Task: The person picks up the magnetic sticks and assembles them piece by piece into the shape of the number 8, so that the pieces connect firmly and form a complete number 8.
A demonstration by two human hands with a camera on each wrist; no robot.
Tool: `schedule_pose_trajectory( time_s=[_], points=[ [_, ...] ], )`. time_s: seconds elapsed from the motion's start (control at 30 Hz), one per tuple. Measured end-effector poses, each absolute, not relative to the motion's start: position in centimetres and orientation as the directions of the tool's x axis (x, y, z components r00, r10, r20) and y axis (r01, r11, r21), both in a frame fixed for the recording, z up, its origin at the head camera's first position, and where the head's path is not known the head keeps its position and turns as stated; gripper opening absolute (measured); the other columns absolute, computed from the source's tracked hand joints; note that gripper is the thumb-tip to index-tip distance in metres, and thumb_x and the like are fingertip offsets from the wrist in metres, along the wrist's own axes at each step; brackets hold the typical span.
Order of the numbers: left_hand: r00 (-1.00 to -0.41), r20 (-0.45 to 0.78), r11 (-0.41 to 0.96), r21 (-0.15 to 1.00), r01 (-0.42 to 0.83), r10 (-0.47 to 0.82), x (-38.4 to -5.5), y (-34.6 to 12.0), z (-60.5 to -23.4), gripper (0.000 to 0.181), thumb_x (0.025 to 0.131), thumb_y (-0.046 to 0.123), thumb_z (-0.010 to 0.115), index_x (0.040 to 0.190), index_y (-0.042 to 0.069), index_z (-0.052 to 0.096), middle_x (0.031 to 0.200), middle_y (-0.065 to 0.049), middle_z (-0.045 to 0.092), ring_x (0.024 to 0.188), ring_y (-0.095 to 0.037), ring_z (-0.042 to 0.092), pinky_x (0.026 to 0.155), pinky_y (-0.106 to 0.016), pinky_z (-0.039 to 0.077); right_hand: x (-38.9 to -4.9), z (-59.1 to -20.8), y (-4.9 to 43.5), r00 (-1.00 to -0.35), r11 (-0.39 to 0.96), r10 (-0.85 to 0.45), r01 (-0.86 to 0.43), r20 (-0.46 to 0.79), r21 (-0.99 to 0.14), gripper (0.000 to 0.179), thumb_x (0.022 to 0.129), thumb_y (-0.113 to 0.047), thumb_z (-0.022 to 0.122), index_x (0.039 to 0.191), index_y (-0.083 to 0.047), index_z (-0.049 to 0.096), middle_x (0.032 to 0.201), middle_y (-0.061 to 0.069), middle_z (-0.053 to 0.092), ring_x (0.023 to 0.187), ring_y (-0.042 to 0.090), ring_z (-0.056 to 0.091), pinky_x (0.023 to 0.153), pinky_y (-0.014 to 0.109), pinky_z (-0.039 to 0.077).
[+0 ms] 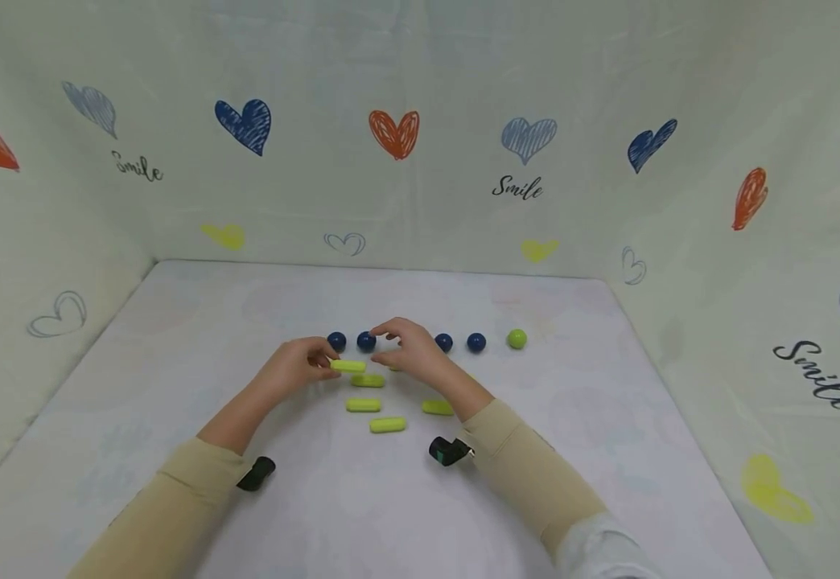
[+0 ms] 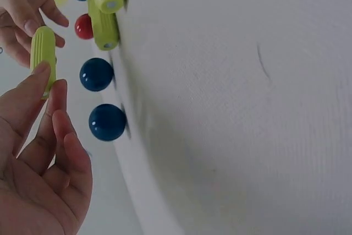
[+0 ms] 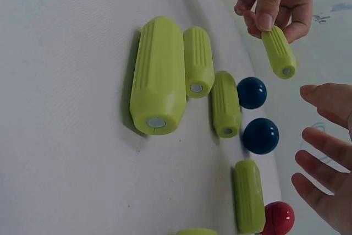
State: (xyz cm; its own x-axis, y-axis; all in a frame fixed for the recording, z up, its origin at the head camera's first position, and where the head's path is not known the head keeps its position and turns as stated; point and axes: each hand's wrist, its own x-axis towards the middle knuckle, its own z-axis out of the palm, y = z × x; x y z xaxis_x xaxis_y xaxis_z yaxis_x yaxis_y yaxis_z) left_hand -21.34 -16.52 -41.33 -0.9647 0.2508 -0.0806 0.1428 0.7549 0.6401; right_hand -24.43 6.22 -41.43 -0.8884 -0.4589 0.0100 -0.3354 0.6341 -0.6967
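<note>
A lime-green rod is pinched at one end by the thumb and curled fingers of the left hand, held just above the white table in front of two dark blue balls. Close by its free end, the right hand hovers with fingers spread and loosely bent, holding nothing. Four more green rods lie loose on the table below the hands, a red ball sits under the right hand, and farther right in the row come two more blue balls and a green ball.
</note>
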Motion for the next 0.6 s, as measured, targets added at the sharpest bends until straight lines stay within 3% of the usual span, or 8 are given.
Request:
schedule_pose_trajectory(
  time_s=[0.3,0.6],
  points=[
    [-0.972,-0.072,0.754,0.645,0.125,0.223,-21.9,-17.2,-41.5,0.02,0.082,0.011,0.079,0.099,0.007,0.07,0.085,-0.003,0.064,0.077,-0.02,0.055,0.065,-0.032,0.046,-26.2,-41.6,4.3,-0.893,0.686,-0.45,-0.334,-0.016,-0.647,0.041,0.086,-0.018,0.077,0.125,-0.015,0.065,0.127,0.001,0.059,0.114,0.019,0.056,0.089,0.03,0.049],
    [-0.976,-0.1,0.713,0.698,0.071,0.195,-22.3,-17.9,-41.8,0.019,0.083,0.01,0.078,0.098,0.006,0.07,0.083,-0.004,0.064,0.074,-0.02,0.054,0.063,-0.031,0.046,-27.1,-42.2,3.2,-0.905,0.719,-0.423,-0.301,-0.05,-0.627,0.038,0.086,-0.018,0.076,0.123,-0.016,0.067,0.127,0.001,0.06,0.115,0.018,0.055,0.091,0.033,0.048]
  ],
)
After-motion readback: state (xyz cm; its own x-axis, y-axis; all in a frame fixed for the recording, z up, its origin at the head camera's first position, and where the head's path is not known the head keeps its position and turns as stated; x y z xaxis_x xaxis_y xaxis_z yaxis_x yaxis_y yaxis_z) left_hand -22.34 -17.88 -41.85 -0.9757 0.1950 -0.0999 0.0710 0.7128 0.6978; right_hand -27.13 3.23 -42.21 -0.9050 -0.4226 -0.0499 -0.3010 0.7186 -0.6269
